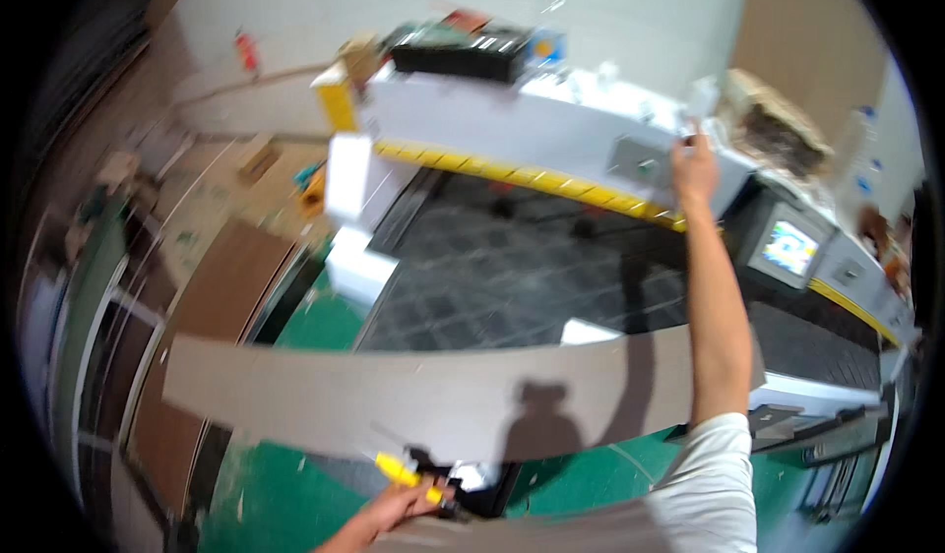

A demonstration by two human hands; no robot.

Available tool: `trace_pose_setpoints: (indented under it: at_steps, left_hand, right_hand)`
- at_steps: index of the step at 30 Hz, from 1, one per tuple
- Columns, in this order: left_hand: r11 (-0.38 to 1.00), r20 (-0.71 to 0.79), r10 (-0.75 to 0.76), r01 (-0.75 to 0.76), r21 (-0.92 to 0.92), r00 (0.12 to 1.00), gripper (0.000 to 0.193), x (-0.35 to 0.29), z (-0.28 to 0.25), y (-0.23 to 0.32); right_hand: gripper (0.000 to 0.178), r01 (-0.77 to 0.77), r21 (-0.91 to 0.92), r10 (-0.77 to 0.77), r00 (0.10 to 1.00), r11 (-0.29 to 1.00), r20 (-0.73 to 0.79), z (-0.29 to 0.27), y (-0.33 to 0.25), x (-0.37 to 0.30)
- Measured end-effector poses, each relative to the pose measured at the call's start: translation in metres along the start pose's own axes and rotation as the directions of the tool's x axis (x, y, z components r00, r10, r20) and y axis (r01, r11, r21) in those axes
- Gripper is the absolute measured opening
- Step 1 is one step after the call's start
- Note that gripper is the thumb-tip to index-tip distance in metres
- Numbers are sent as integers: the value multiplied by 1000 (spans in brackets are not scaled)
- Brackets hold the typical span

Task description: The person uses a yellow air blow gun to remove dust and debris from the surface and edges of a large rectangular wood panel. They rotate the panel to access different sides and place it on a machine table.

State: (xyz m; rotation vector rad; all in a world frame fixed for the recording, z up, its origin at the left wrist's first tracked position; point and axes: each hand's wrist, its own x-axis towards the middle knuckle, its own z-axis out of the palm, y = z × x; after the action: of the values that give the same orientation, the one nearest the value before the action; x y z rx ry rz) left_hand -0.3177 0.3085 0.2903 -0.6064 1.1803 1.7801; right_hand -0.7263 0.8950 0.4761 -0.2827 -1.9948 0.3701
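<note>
The fingers (701, 143) of the right hand (694, 171) are curled onto the far edge of the white gantry (532, 130) of a large cutting machine, the bare forearm stretched straight out from a white sleeve (714, 484) at the lower edge. The fingers of the left hand (399, 507), low in the view, are closed on a small yellow-handled tool (406, 474), held just at the near edge of a long grey board (433, 391). That board lies crosswise along the near side of the machine, its ends bowed by the lens, with the person's shadow falling on it. Beyond it spreads the dark gridded machine bed (522, 268), bordered at the far side by a yellow strip under the gantry. A small lit control screen (787, 250) sits to the right of the bed. Brown panels (221, 282) are stacked on the left over the green floor (325, 322), and a black box (463, 51) rests on top of the gantry
</note>
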Motion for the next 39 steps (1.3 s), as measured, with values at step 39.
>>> trace_pose_setpoints:
  at_steps: [39]
  left_hand:
    - [-460, 357, 538, -88, 883, 764, 90, -30, -351, 85]
  right_hand:
    - [55, -747, -280, 115, -266, 603, 957, -280, -447, -523]
